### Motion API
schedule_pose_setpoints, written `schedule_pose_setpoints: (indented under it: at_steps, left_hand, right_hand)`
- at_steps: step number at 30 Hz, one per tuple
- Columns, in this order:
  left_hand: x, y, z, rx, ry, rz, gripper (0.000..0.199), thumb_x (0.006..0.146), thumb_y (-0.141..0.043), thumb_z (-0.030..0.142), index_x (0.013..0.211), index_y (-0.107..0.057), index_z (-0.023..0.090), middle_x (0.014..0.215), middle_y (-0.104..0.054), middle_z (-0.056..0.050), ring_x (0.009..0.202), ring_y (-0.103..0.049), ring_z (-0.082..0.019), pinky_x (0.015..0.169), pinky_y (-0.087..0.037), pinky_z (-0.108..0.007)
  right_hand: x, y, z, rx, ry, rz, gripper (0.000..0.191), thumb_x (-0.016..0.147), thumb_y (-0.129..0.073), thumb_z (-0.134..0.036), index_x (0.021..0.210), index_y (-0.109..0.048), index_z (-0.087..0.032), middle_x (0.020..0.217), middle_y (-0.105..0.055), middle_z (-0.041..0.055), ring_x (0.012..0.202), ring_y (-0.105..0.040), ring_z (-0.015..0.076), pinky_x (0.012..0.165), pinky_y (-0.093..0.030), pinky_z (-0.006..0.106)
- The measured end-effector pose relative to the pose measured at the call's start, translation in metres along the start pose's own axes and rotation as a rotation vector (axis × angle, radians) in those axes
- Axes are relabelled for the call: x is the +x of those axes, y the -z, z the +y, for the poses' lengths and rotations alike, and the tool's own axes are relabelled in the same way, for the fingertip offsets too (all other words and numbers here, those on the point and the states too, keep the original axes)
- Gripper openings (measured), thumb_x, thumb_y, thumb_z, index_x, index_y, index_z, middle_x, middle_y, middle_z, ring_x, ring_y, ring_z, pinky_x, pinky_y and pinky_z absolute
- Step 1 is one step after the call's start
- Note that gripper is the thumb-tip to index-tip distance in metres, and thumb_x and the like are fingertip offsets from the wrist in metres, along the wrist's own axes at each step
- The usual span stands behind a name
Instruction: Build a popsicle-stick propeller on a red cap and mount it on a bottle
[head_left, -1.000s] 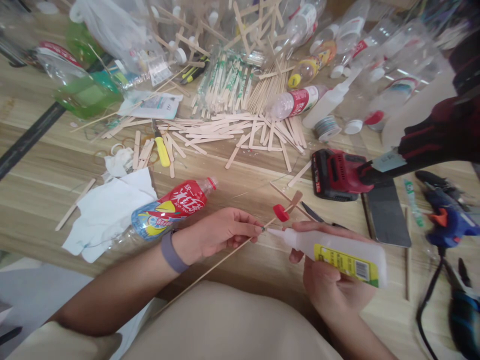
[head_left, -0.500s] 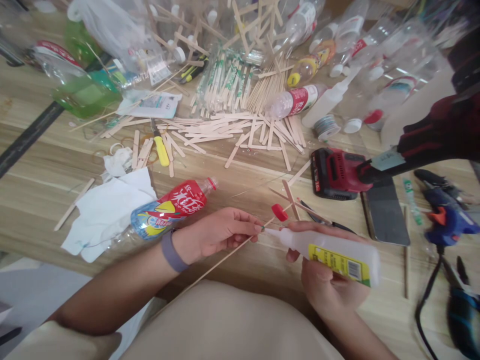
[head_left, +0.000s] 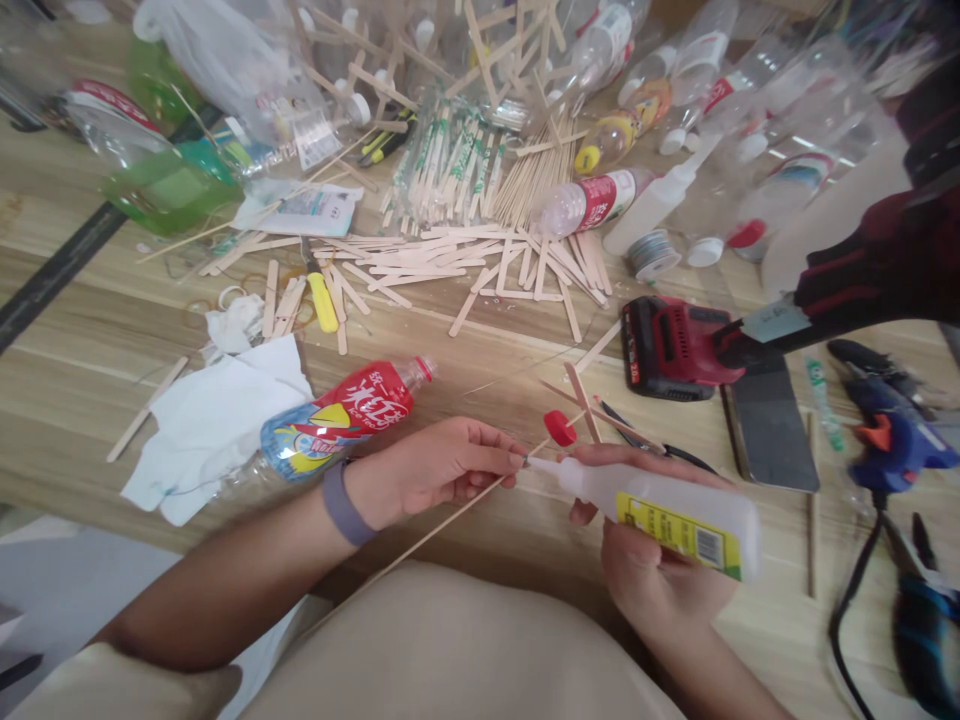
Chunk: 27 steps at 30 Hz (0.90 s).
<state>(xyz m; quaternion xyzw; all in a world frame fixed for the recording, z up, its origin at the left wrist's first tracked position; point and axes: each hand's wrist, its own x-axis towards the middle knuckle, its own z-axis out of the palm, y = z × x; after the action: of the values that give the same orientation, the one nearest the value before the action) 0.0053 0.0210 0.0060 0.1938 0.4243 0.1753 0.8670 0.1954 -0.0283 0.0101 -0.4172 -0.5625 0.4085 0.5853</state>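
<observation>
Between the fingertips of my left hand (head_left: 450, 465) is a thin wooden stick (head_left: 442, 525) that slants down toward my body. A red bottle cap (head_left: 559, 428) sits on the stick's upper part, beyond my fingers. My right hand (head_left: 660, 560) is wrapped round a white glue bottle (head_left: 675, 515) with a yellow label. The bottle lies almost level, its nozzle tip at the stick beside my left fingertips. Crossed flat wooden sticks (head_left: 583, 400) rest just behind the cap.
An iced tea bottle (head_left: 341, 420) lies left beside white paper (head_left: 217, 430). Flat sticks (head_left: 442, 255) are piled farther back. A red-black power tool (head_left: 675, 350), a phone (head_left: 772, 425) and a blue glue gun (head_left: 896, 430) are at the right.
</observation>
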Motion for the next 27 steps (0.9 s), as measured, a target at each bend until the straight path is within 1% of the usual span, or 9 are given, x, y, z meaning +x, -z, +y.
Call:
schedule_pose_setpoints:
  at_steps: [3, 6, 9, 14, 18, 22, 27]
  left_hand:
    - [-0.0003, -0.0005, 0.0007, 0.009, -0.001, 0.001, 0.020, 0.065, -0.079, 0.026, 0.076, -0.068, 0.014, 0.055, -0.058, 0.005, 0.045, -0.039, -0.003, 0.043, -0.024, -0.018]
    - [0.0000, -0.0004, 0.0000, 0.013, -0.006, 0.023, 0.022, 0.063, -0.080, 0.026, 0.076, -0.068, 0.014, 0.054, -0.056, 0.006, 0.045, -0.038, -0.003, 0.043, -0.024, -0.018]
    - [0.0006, 0.0002, -0.0014, 0.018, -0.015, 0.020, 0.025, 0.060, -0.082, 0.027, 0.077, -0.069, 0.014, 0.057, -0.058, 0.005, 0.045, -0.037, -0.003, 0.044, -0.025, -0.018]
    - [-0.0005, -0.0012, -0.0005, 0.033, -0.025, 0.020, 0.026, 0.060, -0.081, 0.028, 0.076, -0.067, 0.014, 0.058, -0.057, 0.005, 0.045, -0.037, -0.003, 0.044, -0.024, -0.019]
    - [-0.0023, -0.0031, 0.0013, 0.039, -0.026, 0.026, 0.024, 0.060, -0.081, 0.026, 0.076, -0.066, 0.014, 0.057, -0.057, 0.005, 0.045, -0.037, -0.003, 0.044, -0.023, -0.019]
    - [-0.0027, -0.0036, 0.0016, 0.058, -0.043, 0.029, 0.021, 0.061, -0.078, 0.023, 0.076, -0.066, 0.014, 0.057, -0.057, 0.005, 0.045, -0.038, -0.003, 0.044, -0.023, -0.018]
    - [-0.0028, -0.0042, 0.0008, 0.108, -0.072, 0.044, 0.016, 0.064, -0.075, 0.022, 0.074, -0.065, 0.014, 0.055, -0.053, 0.006, 0.044, -0.036, -0.003, 0.044, -0.024, -0.019]
  right_hand:
    - [0.0005, 0.0008, -0.0006, 0.000, -0.011, -0.033, 0.034, 0.082, -0.074, -0.035, 0.109, -0.059, -0.020, 0.099, -0.072, 0.0079, 0.053, -0.065, 0.0147, 0.045, -0.056, 0.030]
    - [0.0014, 0.0006, -0.0016, 0.002, -0.004, -0.043, 0.032, 0.082, -0.074, -0.030, 0.109, -0.058, -0.022, 0.100, -0.072, 0.0072, 0.053, -0.066, 0.0148, 0.045, -0.056, 0.029]
    - [0.0023, 0.0000, -0.0028, -0.019, 0.003, -0.041, 0.032, 0.082, -0.073, -0.031, 0.108, -0.057, -0.023, 0.099, -0.073, 0.0067, 0.053, -0.066, 0.0155, 0.045, -0.056, 0.030]
    - [0.0025, 0.0009, -0.0031, -0.046, -0.013, -0.047, 0.033, 0.081, -0.074, -0.036, 0.106, -0.059, -0.021, 0.097, -0.073, 0.0075, 0.050, -0.064, 0.0154, 0.043, -0.055, 0.030]
    - [0.0007, 0.0028, -0.0005, -0.022, -0.005, -0.050, 0.036, 0.080, -0.076, -0.032, 0.109, -0.059, -0.022, 0.099, -0.073, 0.0082, 0.054, -0.066, 0.0170, 0.044, -0.055, 0.030]
    - [0.0000, 0.0033, 0.0005, 0.000, 0.003, -0.064, 0.036, 0.079, -0.076, -0.027, 0.110, -0.059, -0.022, 0.099, -0.073, 0.0077, 0.055, -0.066, 0.0168, 0.044, -0.055, 0.030]
    - [0.0015, 0.0017, -0.0013, 0.011, 0.002, -0.069, 0.037, 0.078, -0.077, -0.031, 0.109, -0.060, -0.023, 0.099, -0.073, 0.0062, 0.054, -0.066, 0.0166, 0.043, -0.056, 0.030]
